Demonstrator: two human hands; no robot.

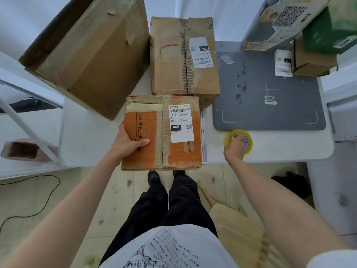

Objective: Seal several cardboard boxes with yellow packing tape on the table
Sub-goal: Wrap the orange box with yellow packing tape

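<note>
I have the orange box (162, 132) squared up at the near edge of the counter (280, 147), its long centre seam running away from me under old, wrinkled clear tape and a white shipping label (180, 122). My left hand (128, 143) lies on the box's left side, thumb stretched across the top and fingers wrapped over the edge, steadying it. My right hand (234, 145) is clamped on the yellow tape roll (238, 141), which sits on the counter just right of the box and just in front of the grey cutting mat (270, 89). A plain brown box (183, 57) waits behind the orange one, touching it, and a larger carton (90, 53) leans at the left.

I judge this as the pick-up step: no yellow tape is on any box yet. Next I need to lift the roll, find its free end, and anchor it at the seam's near end while the left hand holds the box down.
</note>
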